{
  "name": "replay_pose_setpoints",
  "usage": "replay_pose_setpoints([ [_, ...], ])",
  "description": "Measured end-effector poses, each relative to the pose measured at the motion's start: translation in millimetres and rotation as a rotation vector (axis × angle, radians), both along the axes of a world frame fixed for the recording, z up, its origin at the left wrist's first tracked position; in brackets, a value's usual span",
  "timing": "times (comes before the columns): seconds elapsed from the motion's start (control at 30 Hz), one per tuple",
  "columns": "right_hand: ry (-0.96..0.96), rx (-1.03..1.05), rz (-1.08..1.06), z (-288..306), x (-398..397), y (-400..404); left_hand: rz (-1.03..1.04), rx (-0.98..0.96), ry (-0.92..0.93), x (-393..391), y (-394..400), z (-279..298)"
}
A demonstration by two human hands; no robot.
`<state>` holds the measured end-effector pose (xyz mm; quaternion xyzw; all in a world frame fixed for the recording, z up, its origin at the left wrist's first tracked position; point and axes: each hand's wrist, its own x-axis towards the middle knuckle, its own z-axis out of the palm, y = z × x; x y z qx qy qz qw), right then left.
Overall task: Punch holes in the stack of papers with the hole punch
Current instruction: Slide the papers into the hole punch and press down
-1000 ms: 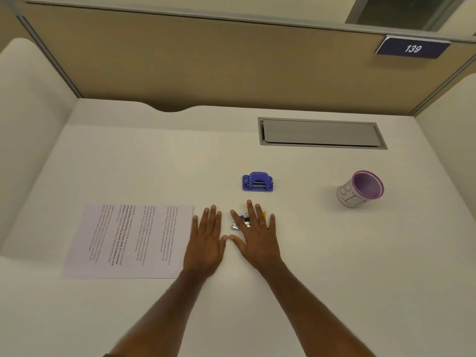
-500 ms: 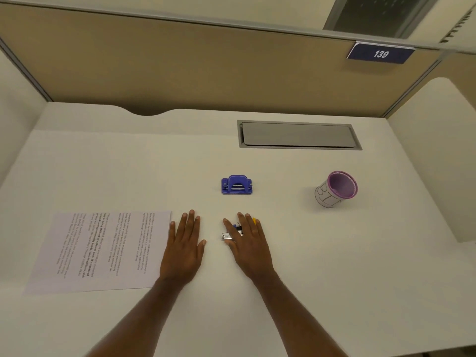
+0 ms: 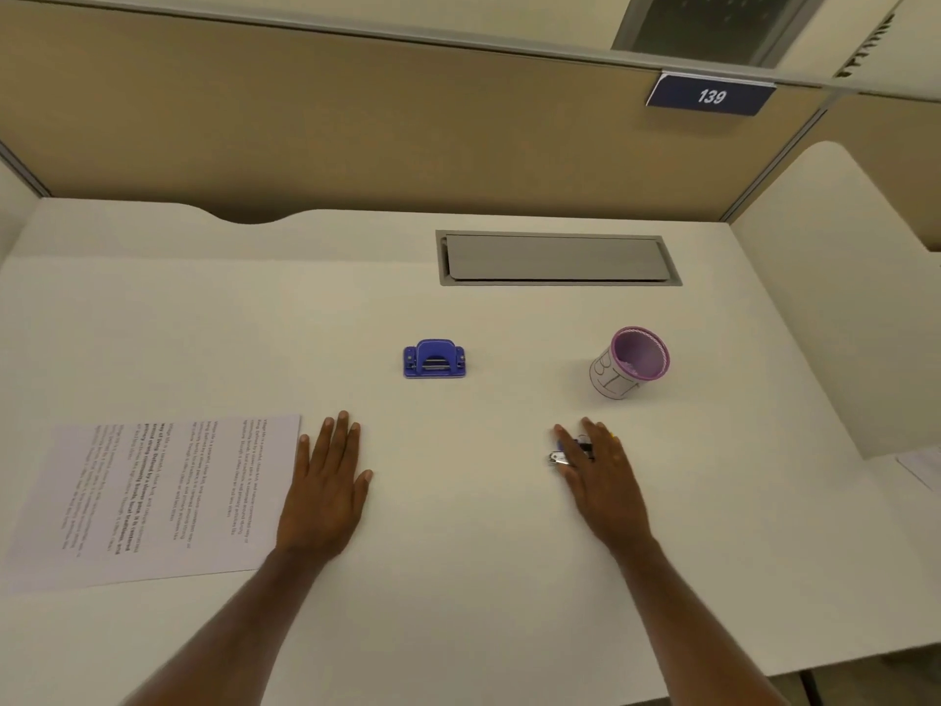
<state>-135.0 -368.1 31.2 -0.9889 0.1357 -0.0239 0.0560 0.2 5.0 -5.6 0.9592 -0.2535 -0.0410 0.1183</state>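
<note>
**Hands part on the desk; punching has yet to begin**

Half a second ago the two hands lay close together near the middle of the white desk (image 3: 153,323); now they sit well apart. The left hand (image 3: 326,494) rests flat, fingers straight and released, holding nothing, its edge just beside the right edge of the printed white stack of papers (image 3: 153,496). The right hand (image 3: 601,481) also lies flat with straight fingers, now nearer the purple-rimmed paper cup (image 3: 629,363), and it covers a small cluster of silver, blue and yellow office items (image 3: 568,450) (too hidden to identify) that seems to have slid along beneath it.

The small blue plastic hole punch (image 3: 434,359) stands untouched farther back, between the hands and apart from both, as before. The stack lies flat at the left, not lifted.

Judging from this, the space before the punch has been opened up, and bringing the papers to the punch is probably next.
</note>
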Motion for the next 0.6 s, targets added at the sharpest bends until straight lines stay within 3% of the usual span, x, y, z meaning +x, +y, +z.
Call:
replay_pose_setpoints([
  [0.23,-0.012,0.036,-0.068,1.0,-16.9,-47.4,0.001,-0.005,0.014,-0.4,-0.5,2.9],
  [0.6,-0.056,-0.034,0.002,2.7,-21.6,-45.1,0.011,0.048,0.056,0.5,-0.9,8.7],
])
